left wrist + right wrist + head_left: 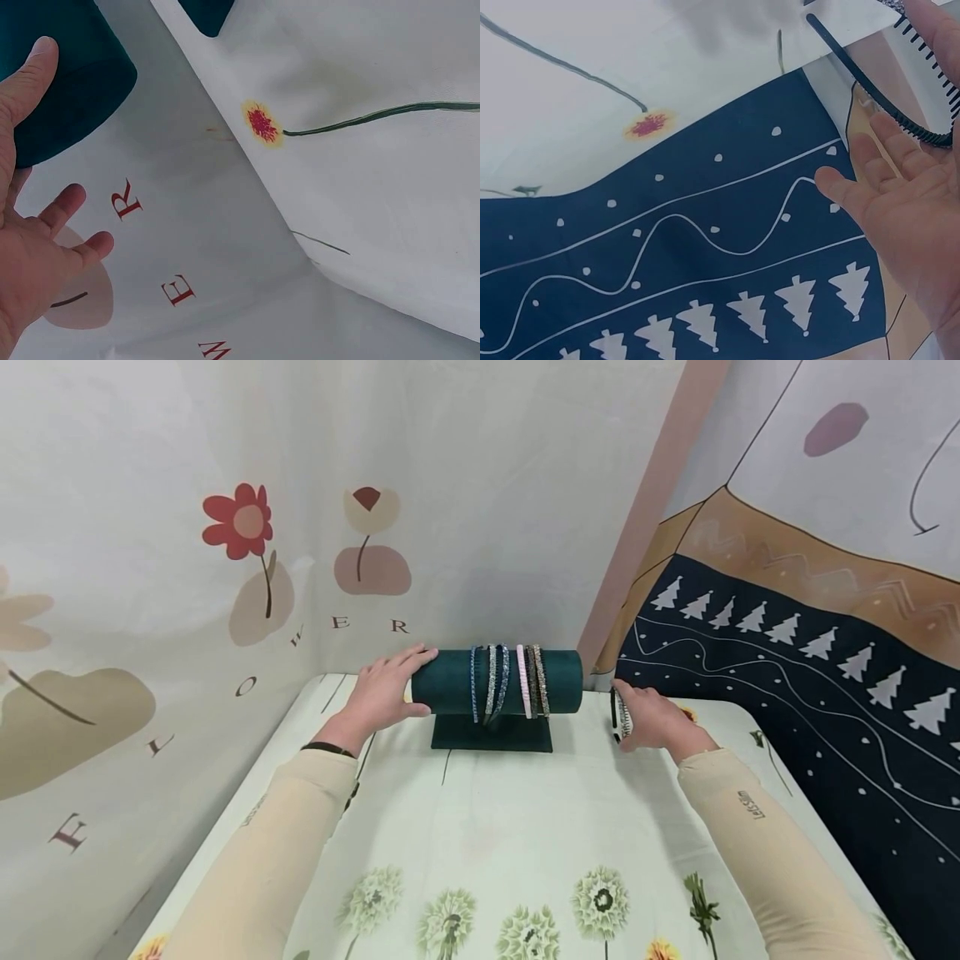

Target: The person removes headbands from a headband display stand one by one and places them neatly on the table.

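Observation:
A dark green velvet roll stand (450, 683) bears several glittery headbands, among them a blue one (474, 685) and a pink one (523, 683). My left hand (386, 689) grips the roll's left end, thumb in front and fingers over the top. In the left wrist view the thumb (37, 75) lies on the velvet, and two fingers spread past its edge. Right of the stand, my right hand (654, 718) holds a black headband (615, 714) and a sparkly silver one (626, 718). The right wrist view shows comb teeth on the black headband (855, 71).
A white flower-print cloth (480, 827) covers the table. Behind stands a pale curtain (487, 485) with printed flowers and letters. To the right hangs a dark blue cloth (810, 710) with white trees.

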Tool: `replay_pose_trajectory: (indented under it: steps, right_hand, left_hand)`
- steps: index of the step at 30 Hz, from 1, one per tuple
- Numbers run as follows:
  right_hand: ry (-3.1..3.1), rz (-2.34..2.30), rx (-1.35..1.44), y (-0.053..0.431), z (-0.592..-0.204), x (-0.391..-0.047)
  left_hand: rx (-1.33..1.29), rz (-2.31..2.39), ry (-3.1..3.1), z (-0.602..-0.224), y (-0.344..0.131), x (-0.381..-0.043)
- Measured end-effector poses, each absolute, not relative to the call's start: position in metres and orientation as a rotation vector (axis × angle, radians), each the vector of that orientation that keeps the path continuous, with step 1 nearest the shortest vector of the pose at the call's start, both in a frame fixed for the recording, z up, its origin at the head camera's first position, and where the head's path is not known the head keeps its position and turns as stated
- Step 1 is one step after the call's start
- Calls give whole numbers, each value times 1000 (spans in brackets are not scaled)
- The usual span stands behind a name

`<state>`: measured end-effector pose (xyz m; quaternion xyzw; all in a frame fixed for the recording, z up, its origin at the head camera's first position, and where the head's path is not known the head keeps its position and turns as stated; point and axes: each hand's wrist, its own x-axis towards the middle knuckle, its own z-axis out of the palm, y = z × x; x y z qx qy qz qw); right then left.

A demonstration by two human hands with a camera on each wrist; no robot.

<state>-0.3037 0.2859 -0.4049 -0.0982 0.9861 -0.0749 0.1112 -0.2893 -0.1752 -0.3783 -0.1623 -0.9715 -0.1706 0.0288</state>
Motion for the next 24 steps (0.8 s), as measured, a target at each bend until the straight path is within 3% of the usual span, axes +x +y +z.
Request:
replay_pose_trajectory:
  steps: [24]
  right_hand:
    - [2883,-257,-303,276,-410,-303]
  left_hand:
    - [-489,-518,-3007,-381,-175,-292]
